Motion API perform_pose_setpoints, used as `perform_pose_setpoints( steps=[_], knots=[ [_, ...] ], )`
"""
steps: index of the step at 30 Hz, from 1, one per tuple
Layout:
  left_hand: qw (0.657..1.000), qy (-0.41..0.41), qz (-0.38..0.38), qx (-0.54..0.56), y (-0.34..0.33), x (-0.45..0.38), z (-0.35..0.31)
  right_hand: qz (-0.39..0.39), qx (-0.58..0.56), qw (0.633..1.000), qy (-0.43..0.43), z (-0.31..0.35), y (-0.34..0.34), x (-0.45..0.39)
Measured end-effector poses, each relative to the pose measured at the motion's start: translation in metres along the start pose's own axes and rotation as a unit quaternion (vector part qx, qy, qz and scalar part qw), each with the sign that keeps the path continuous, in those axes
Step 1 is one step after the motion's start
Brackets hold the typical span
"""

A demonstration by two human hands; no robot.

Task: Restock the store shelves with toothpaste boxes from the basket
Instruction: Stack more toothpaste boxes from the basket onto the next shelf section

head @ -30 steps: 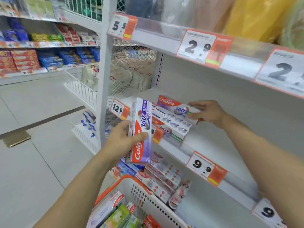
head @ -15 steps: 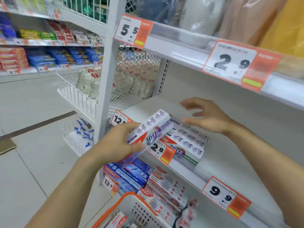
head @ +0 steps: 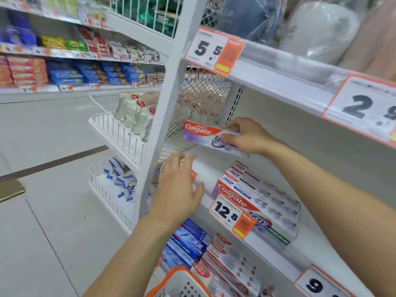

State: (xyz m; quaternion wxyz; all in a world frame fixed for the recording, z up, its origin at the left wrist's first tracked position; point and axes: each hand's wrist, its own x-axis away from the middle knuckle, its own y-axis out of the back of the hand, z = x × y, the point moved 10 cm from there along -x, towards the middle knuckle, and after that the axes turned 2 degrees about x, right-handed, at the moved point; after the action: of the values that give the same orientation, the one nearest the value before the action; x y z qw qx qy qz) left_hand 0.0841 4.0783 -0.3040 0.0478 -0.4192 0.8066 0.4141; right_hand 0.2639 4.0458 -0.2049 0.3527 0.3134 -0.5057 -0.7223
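From the head view, the Colgate box has passed from the left hand to the right hand, which now grips one end and holds it above the middle shelf, left of the stacked boxes. The left hand hangs loose-fingered and empty over the shelf's front edge. The box still needs setting down, and the basket sits at the bottom edge.

The toothpaste box looks like shiny, smooth cardboard, and so do the stacked boxes on the shelf, which looks like smooth white painted metal with a dull finish. The price tags look like paper, and the near basket looks like white plastic with an orange rim. On the left, the wire racks are thin white-coated metal, and the top shelf goods sit in shiny clear plastic wrap.
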Motion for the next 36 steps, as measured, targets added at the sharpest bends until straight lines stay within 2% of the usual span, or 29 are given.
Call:
perform_pose_setpoints(
  steps=[3, 7, 12, 17, 25, 33, 36],
  knots=[
    [0.993, -0.027, 0.108, -0.033, -0.044, 0.015, -0.005, 0.082, -0.073, 0.992, -0.056, 0.005, -0.045, -0.023],
    [0.990, -0.033, 0.130, -0.033, -0.061, 0.024, -0.010, 0.166, -0.183, 0.958, -0.142, -0.016, -0.084, -0.023],
    [0.994, -0.021, 0.104, -0.006, -0.060, 0.020, 0.000, 0.135, -0.145, 0.977, -0.084, -0.011, -0.093, -0.023],
    [0.996, 0.004, 0.084, 0.036, -0.055, 0.017, 0.004, 0.154, -0.061, 0.986, 0.002, 0.022, -0.091, -0.009],
    [0.995, 0.003, 0.090, 0.044, -0.057, 0.021, -0.002, 0.232, -0.038, 0.971, 0.046, 0.023, -0.089, 0.006],
    [0.998, -0.003, 0.049, 0.036, -0.049, 0.018, 0.000, 0.252, 0.000, 0.966, 0.048, 0.003, -0.088, 0.019],
    [0.997, -0.047, 0.049, -0.020, -0.050, 0.015, -0.007, 0.210, 0.026, 0.974, 0.087, 0.000, -0.076, 0.029]
  ],
)
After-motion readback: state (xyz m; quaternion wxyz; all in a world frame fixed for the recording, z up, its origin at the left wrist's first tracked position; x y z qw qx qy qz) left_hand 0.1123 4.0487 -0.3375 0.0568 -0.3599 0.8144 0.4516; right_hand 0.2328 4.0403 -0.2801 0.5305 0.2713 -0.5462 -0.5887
